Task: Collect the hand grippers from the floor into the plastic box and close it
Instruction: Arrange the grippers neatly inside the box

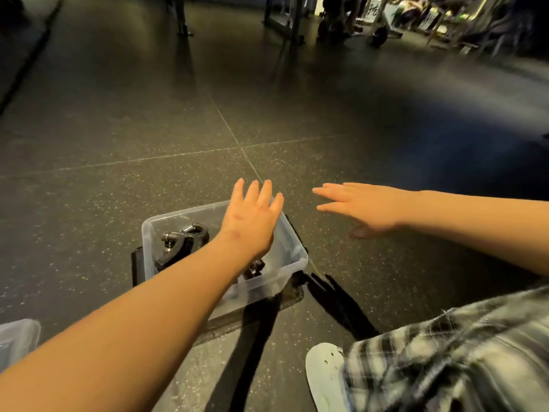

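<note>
A: Start big. What's around?

B: Dark speckled floor (pixel 148 129) everywhere, with no loose gripper on it that I can see. The clear plastic box (pixel 292 251) stands open on it, just in front of the person, on top of a dark flat piece (pixel 292 295). That may be its lid; I can't tell.

A: And the hands?

B: The left hand (pixel 252 217) hovers over the box's far side, fingers straight and spread, holding nothing. The right hand (pixel 365 208) reaches out over bare floor beside the box, also flat and empty.

A: The hand grippers (pixel 181 242)?

B: Black and metal, lying in the box. One is clear at the left, and another is half hidden under the left wrist.

A: What could go wrong?

B: The left forearm crosses low over the box, so a careless pull back could clip the rim and tip it. A handle sticking up could also stop the lid seating.

A: Any writing?

B: There's a faint mark on the near gripper, too small to read. The signs far behind are blurred.
</note>
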